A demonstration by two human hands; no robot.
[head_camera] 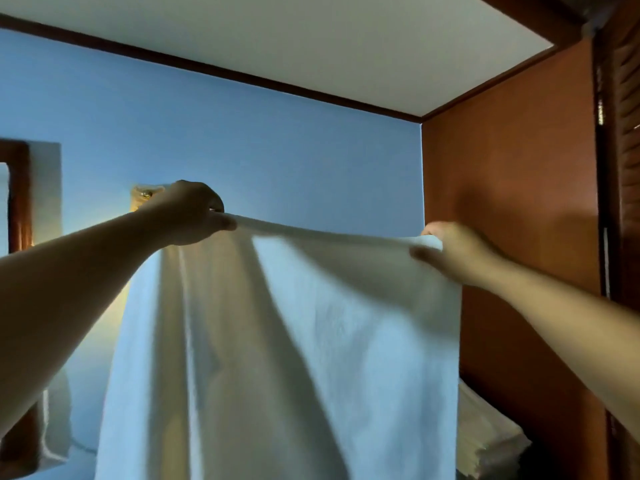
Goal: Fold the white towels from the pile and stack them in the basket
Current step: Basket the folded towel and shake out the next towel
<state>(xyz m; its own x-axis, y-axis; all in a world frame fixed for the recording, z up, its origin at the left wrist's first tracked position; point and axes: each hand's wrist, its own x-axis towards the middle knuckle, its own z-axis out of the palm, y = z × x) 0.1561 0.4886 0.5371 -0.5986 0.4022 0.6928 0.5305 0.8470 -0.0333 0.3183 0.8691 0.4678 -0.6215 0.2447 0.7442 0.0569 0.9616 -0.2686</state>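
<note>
Blue wall [277, 150] behind us, white towel [294, 323] held up at arm's length.
Our left hand [194, 213] and right hand [450, 251] each pinch a top corner; we should pull that edge taut and level before folding.

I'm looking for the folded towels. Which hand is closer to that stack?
Right. The right hand pinches the towel up above the folded stack; the left hand holds its other corner, farther off to the left.

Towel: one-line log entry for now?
left hand: grips top edge | right hand: grips top edge | white towel: hangs spread, unfolded
</note>
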